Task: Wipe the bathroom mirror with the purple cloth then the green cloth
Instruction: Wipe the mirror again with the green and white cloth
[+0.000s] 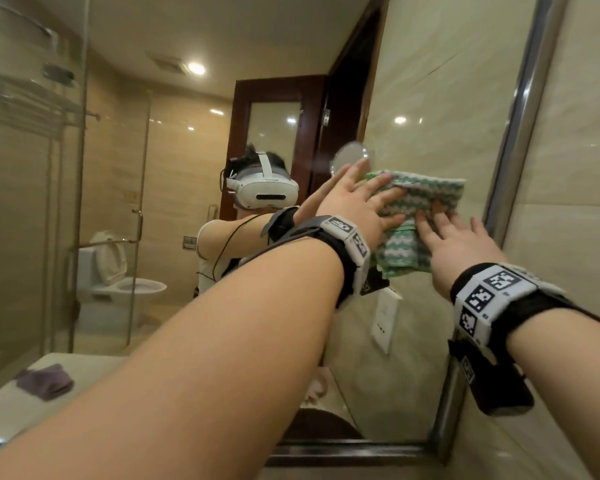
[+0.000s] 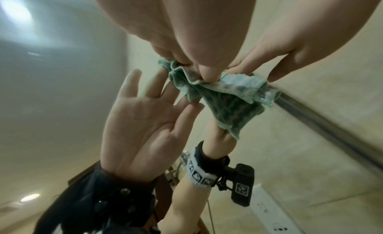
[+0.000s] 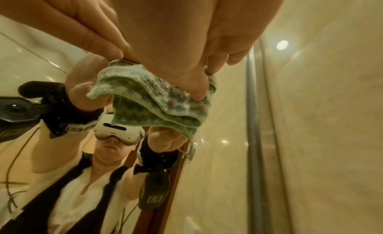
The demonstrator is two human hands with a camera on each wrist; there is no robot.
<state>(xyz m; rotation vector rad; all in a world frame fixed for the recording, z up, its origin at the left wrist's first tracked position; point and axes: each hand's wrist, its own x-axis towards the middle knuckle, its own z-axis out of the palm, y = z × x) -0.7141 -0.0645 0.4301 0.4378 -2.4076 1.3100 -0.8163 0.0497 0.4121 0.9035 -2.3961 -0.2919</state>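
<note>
Head view, progress: the purple cloth [image 1: 45,381] lies set down, bunched on the counter [image 1: 11,415] at lower left (whether seen directly or as a reflection I cannot tell), so I judge stage 1 finished and stage 2, the green pass, in hand.
Head view, task's thing: the green cloth [image 1: 420,209] is spread flat on the mirror [image 1: 440,98], near its right frame [image 1: 520,109].
Head view, left hand [image 1: 354,209]: fingers straight and spread, pressing the cloth's left part to the glass; it grasps nothing that I can see.
Head view, right hand [image 1: 461,247]: fingers extended flat over the cloth's lower right.
Head view, what is left: how much glass remains unwiped cannot be told; no streaks show.
Head view, containers: a toilet [image 1: 118,278] shows in the reflection, lid up; its bowl contents cannot be told.

Left wrist view, left hand [image 2: 196,41]: fingertips press into the green cloth [image 2: 228,105], which bunches under them against the glass; the reflected palm is open.
Left wrist view, containers: none in view.

Right wrist view, right hand [image 3: 165,41]: fingers [image 3: 99,39] extended, tips on the folded green cloth [image 3: 157,106], the thumb apparently on its edge; pressing rather than gripping, I judge.
Right wrist view, containers: none in view.
</note>
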